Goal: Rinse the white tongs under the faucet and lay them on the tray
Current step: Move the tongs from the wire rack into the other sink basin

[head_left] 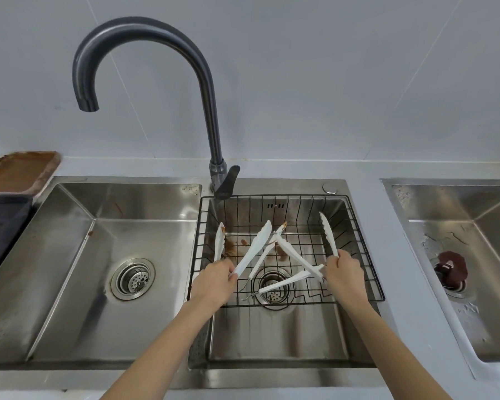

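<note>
Three pairs of white tongs are over a black wire basket [367, 264] in the middle sink. My left hand [215, 280] grips the hinge end of one pair [254, 249], its arms spread towards the basket's left side. My right hand [345, 272] grips a second pair [328, 235], arms also spread apart. A third pair [280, 284] with brown-stained tips lies in the basket between them. The dark curved faucet [145, 47] ends over the left basin; no water runs. A dark tray [0, 226] sits at the far left edge.
The left basin [78, 255] holds only its drain strainer. Brown sauce stains mark the middle sink floor under the basket. A brown-smeared board [20, 171] lies at the back left. A third sink [459, 255] at right holds a dark red stopper [451, 265].
</note>
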Motion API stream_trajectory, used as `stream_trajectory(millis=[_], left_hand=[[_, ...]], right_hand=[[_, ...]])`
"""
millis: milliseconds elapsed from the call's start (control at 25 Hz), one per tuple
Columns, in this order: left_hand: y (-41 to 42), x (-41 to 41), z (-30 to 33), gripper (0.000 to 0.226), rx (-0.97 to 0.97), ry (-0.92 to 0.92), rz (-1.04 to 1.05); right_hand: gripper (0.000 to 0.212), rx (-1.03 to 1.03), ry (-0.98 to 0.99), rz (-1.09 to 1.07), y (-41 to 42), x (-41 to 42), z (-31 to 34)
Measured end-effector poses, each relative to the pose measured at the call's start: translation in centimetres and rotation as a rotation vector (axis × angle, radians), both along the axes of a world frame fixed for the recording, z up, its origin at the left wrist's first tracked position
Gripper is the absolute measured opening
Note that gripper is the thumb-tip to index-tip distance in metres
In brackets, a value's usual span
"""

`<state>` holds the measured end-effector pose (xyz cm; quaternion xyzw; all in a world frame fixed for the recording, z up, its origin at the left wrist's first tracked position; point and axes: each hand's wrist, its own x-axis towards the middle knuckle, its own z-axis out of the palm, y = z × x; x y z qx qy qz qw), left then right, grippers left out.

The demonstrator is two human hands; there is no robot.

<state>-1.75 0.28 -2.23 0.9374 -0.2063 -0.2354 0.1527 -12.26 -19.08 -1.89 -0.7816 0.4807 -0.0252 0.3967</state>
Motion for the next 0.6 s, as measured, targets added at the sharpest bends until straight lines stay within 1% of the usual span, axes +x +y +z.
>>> stream_trajectory(millis=[160,400,600], left_hand=[[0.0,-0.2,-0.2,0.022,0.025,-0.003,-0.004],[0.1,-0.2,0.0,0.025,0.019,0.035,0.012],[0.3,0.0,0.2,0.028,0.015,0.043,0.016]], right_hand=[[0.018,0.018,-0.034,-0.033,-0.8,-0.3,1.5],[0.023,0.077,-0.103,-0.022,0.5,0.4,2.2],[0.019,0.133,-0.168,0.017,2.7,1.4,3.0]])
